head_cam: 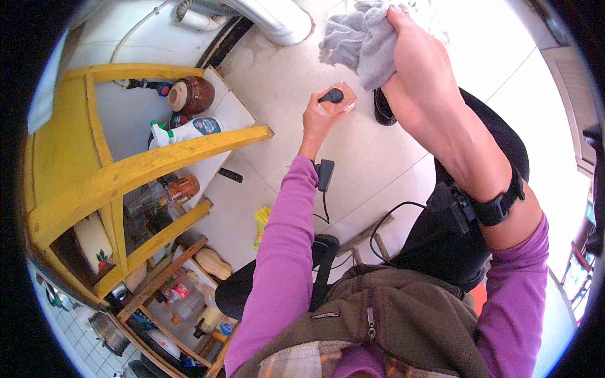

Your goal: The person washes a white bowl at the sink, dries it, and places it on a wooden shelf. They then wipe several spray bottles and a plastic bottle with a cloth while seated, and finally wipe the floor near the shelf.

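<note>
My left hand (315,124) is wrapped around a clear bottle with a black pump-like top (334,95), held over the tiled floor (378,160). Whether the bottle rests on the floor, I cannot tell. Farther up, a crumpled grey cloth (361,45) hangs from my right hand (420,80), its upper edge pinched by the thumb; the other fingers are mostly hidden behind the cloth and hand. Part of a black shoe (384,108) shows just below the cloth.
To the left stands a yellow wooden frame (156,151). Inside it are a brown jar (196,95) and a white spray bottle (189,131). A white pipe (279,21) meets the floor ahead. A yellow packet (261,222) and a butternut squash (213,263) lie nearer me.
</note>
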The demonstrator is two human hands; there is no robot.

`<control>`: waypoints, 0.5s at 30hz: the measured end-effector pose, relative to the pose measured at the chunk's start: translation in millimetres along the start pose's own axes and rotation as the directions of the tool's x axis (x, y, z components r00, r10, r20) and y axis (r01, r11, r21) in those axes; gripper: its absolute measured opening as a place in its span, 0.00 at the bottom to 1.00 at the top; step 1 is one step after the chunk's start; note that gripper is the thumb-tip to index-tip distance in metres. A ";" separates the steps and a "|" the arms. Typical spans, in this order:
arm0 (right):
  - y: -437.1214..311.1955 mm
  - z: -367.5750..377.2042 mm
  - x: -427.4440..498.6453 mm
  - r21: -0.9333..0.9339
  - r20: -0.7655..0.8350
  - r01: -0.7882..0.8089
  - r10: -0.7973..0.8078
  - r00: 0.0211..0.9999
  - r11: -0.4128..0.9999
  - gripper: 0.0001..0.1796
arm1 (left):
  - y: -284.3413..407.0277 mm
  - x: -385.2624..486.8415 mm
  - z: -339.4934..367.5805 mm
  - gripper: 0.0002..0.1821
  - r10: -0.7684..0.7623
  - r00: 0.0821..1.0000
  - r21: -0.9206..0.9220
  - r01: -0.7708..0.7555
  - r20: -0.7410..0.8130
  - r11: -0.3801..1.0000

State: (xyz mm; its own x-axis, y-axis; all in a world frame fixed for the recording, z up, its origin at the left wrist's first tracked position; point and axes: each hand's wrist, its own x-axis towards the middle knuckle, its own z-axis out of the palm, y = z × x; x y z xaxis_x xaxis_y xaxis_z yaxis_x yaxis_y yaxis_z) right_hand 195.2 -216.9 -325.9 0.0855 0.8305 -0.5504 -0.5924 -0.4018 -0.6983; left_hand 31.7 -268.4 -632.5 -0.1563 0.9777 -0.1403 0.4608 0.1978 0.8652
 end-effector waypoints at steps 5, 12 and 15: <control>10.7 -12.2 18.2 -0.133 0.121 0.075 -0.059 0.991 0.988 0.22 | 18.3 -40.5 -18.9 0.31 0.072 0.985 0.027 -0.069 -0.155 0.997; 72.9 -12.7 -8.2 -0.550 0.612 0.540 -0.133 0.780 0.637 0.21 | 97.5 -131.5 -115.2 0.29 0.082 0.968 0.039 -0.075 -0.238 0.996; 97.5 -8.6 -51.0 -0.230 0.952 0.940 -0.141 0.271 0.250 0.17 | 134.3 -167.1 -155.6 0.28 0.082 0.977 0.204 -0.041 -0.197 0.978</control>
State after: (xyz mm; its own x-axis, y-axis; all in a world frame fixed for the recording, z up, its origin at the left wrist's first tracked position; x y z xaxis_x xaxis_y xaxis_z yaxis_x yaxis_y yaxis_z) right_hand 139.9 -301.8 -369.9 -0.6560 0.6489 0.3855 0.1164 0.5916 -0.7978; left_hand -16.3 -416.2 -418.0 -0.2870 0.9575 0.0291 0.6354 0.1676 0.7538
